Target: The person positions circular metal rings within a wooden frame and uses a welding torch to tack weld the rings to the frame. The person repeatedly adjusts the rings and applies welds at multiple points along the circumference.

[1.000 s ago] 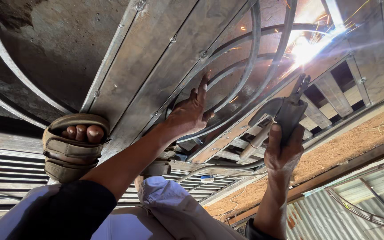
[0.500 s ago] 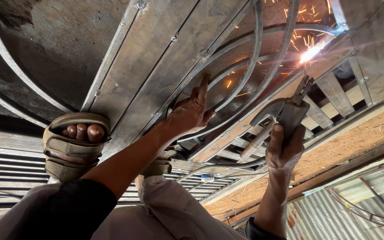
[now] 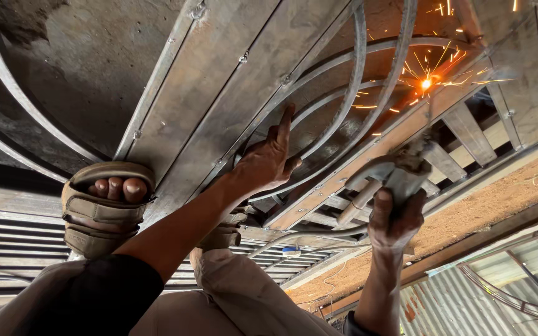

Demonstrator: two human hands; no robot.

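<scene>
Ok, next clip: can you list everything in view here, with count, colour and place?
Metal gate frame: one, grey, lying flat across the view.
Curved bars: several, grey, welded inside the frame, upper middle.
Sparks: one orange burst, upper right.
Welding holder: one, grey, right of centre.
Corrugated sheets: grey, lower right.
Sandal: one plainly seen, tan, on a foot at left.
Left hand: flat on a curved bar.
Right hand: fingers gripping the welding holder.

A tan strapped sandal on a foot rests at lower left, bearing on the flat sheet-metal panel. Corrugated metal sheeting occupies the lower right, beside a brown board.
</scene>
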